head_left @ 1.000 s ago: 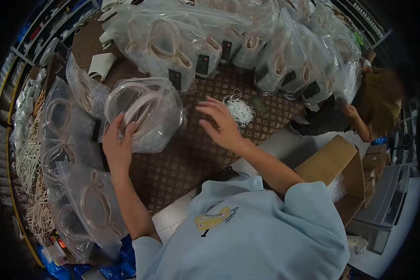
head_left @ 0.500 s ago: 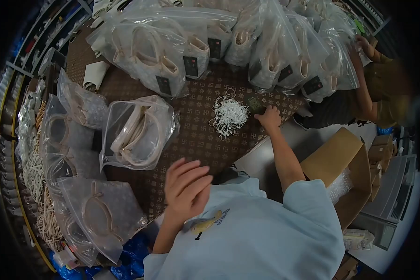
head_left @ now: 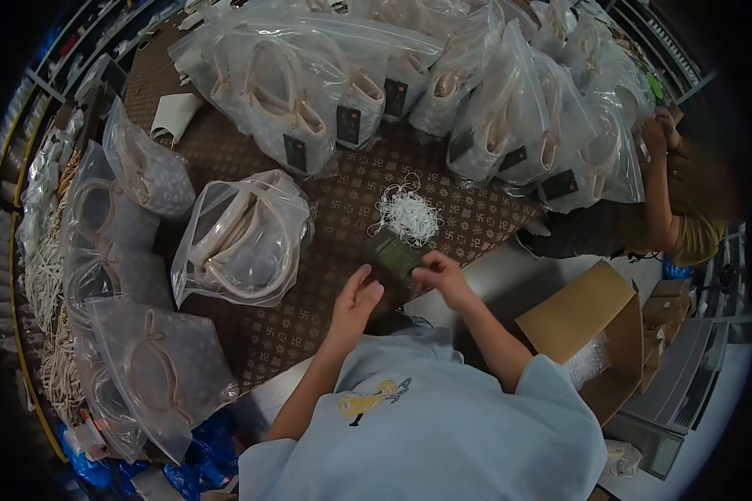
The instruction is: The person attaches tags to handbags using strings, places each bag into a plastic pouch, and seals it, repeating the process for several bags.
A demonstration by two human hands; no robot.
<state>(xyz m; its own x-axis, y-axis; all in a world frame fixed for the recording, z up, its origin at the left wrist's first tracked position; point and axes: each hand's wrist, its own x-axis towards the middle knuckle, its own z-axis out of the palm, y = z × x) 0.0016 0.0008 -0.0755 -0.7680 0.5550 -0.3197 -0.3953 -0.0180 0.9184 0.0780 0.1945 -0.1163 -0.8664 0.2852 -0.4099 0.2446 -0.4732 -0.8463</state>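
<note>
My right hand (head_left: 444, 280) pinches the lower right edge of a dark green card (head_left: 397, 257) in front of my body. On the other side of the card is my left hand (head_left: 356, 305), empty, its fingers apart and not touching it. Just beyond the card, a pile of white string loops (head_left: 409, 215) lies on the brown patterned table (head_left: 342, 200). To the left of the pile a pale handbag in a clear plastic bag (head_left: 246, 238) rests on its side.
Bagged handbags with dark tags (head_left: 288, 125) line the table's far side. More bagged handbags (head_left: 171, 367) stand at the left. A co-worker's arm (head_left: 658, 184) is at the right, beyond an open cardboard box (head_left: 576, 309).
My right hand has drawn the green card from beside the string pile towards my body. My left hand has moved slightly right and turned towards the card.
</note>
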